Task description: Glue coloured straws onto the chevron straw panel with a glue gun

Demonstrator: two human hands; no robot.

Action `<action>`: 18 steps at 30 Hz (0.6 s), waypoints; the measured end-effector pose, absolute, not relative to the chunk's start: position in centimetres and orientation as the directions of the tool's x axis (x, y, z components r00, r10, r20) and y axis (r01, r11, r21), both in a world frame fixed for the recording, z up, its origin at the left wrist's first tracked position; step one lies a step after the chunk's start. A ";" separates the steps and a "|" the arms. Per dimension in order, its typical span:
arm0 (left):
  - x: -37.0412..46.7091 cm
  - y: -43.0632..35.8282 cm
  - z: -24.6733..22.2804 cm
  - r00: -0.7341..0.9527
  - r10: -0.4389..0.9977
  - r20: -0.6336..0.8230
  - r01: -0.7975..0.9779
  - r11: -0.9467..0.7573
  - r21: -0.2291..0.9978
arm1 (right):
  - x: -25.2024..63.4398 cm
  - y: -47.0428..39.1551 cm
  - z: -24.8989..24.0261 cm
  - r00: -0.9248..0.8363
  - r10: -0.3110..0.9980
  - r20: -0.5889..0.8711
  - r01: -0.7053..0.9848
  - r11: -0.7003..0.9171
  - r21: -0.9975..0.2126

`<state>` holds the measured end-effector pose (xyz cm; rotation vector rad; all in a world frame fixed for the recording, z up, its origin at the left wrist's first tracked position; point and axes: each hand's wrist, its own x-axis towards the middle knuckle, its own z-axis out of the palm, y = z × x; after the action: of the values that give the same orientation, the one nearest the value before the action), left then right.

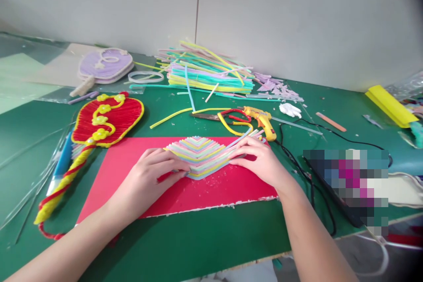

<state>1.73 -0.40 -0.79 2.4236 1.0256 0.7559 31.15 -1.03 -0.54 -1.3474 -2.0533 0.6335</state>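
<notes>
A striped panel of pipe cleaners (202,154), bent into stacked V shapes in pastel pink, yellow, blue and white, lies on a red sheet (205,196). My left hand (155,169) pinches the panel's lower left edge between thumb and fingers. On the opposite side, my right hand (256,156) closes its thumb and fingers on the panel's right edge, where loose pipe cleaner ends stick out. Just beyond the sheet are a yellow glue gun (261,120) and scissors (236,119) with red and yellow handles. Fingers partly cover both edges of the panel.
A red and yellow fan (107,121) lies at left, with a lilac fan (105,65) behind it. Heaped pipe cleaners (208,72) lie near the wall. A black cable (306,172) runs at right beside a pixelated dark device (343,189). A yellow block (391,106) lies farther right.
</notes>
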 end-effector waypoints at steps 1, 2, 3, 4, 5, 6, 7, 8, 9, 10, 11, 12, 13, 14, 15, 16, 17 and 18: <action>1.7 -0.4 -0.8 0.586 0.743 0.325 0.526 -0.653 0.545 | 31.2 -1.0 -0.5 -0.298 0.929 0.217 0.642 0.364 -0.675; 1.7 -0.4 -0.9 0.587 0.739 0.330 0.522 -0.657 0.544 | 31.2 -1.0 -0.4 -0.291 0.932 0.216 0.643 0.358 -0.677; 1.7 -0.4 -0.9 0.588 0.736 0.335 0.519 -0.661 0.542 | 31.2 -1.0 -0.3 -0.286 0.933 0.217 0.644 0.355 -0.677; 1.7 -0.3 -0.9 0.589 0.734 0.339 0.517 -0.664 0.540 | 31.3 -1.0 -0.3 -0.285 0.934 0.217 0.647 0.354 -0.675; 1.7 -0.3 -0.9 0.590 0.732 0.341 0.515 -0.666 0.539 | 31.3 -0.9 -0.3 -0.287 0.933 0.218 0.650 0.356 -0.672; 1.7 -0.3 -0.8 0.590 0.733 0.340 0.517 -0.666 0.538 | 31.3 -0.9 -0.4 -0.289 0.932 0.219 0.652 0.359 -0.668; 1.7 -0.3 -0.8 0.589 0.734 0.337 0.521 -0.664 0.537 | 31.3 -0.8 -0.4 -0.291 0.931 0.219 0.653 0.361 -0.666; 1.7 -0.3 -0.8 0.586 0.738 0.335 0.525 -0.661 0.536 | 31.3 -0.8 -0.5 -0.292 0.931 0.221 0.653 0.363 -0.665; 1.7 -0.4 -0.7 0.583 0.741 0.334 0.530 -0.658 0.535 | 31.3 -0.8 -0.6 -0.292 0.930 0.222 0.652 0.363 -0.665; 1.7 -0.4 -0.7 0.579 0.743 0.334 0.534 -0.656 0.534 | 31.4 -0.8 -0.6 -0.291 0.930 0.224 0.650 0.364 -0.667; 1.7 -0.4 -0.7 0.575 0.746 0.336 0.537 -0.654 0.533 | 31.4 -0.8 -0.7 -0.290 0.930 0.226 0.648 0.365 -0.668; 1.7 -0.4 -0.7 0.573 0.746 0.340 0.538 -0.655 0.531 | 31.4 -0.8 -0.8 -0.292 0.929 0.227 0.646 0.366 -0.669; 1.7 -0.4 -0.7 0.570 0.745 0.345 0.537 -0.656 0.530 | 31.5 -0.8 -0.8 -0.297 0.928 0.227 0.645 0.370 -0.669; 1.7 -0.4 -0.7 0.569 0.745 0.349 0.536 -0.657 0.529 | 31.5 -0.8 -0.9 -0.304 0.925 0.228 0.642 0.376 -0.668; 1.7 -0.4 -0.8 0.569 0.743 0.354 0.533 -0.660 0.529 | 31.6 -0.8 -0.9 -0.313 0.921 0.233 0.639 0.386 -0.666; 1.7 -0.3 -0.8 0.570 0.741 0.355 0.531 -0.662 0.529 | 31.6 -0.7 -1.0 -0.321 0.916 0.240 0.636 0.396 -0.662; 1.7 -0.3 -0.9 0.571 0.738 0.358 0.528 -0.665 0.528 | 31.7 -0.7 -1.1 -0.328 0.912 0.245 0.633 0.405 -0.659; 1.7 -0.3 -0.9 0.573 0.737 0.358 0.527 -0.666 0.528 | 31.7 -0.7 -1.2 -0.331 0.909 0.252 0.630 0.412 -0.658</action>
<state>1.65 -0.30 -0.89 2.4440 1.0267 0.8013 31.73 -0.69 -1.16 -1.3020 -2.0740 0.6067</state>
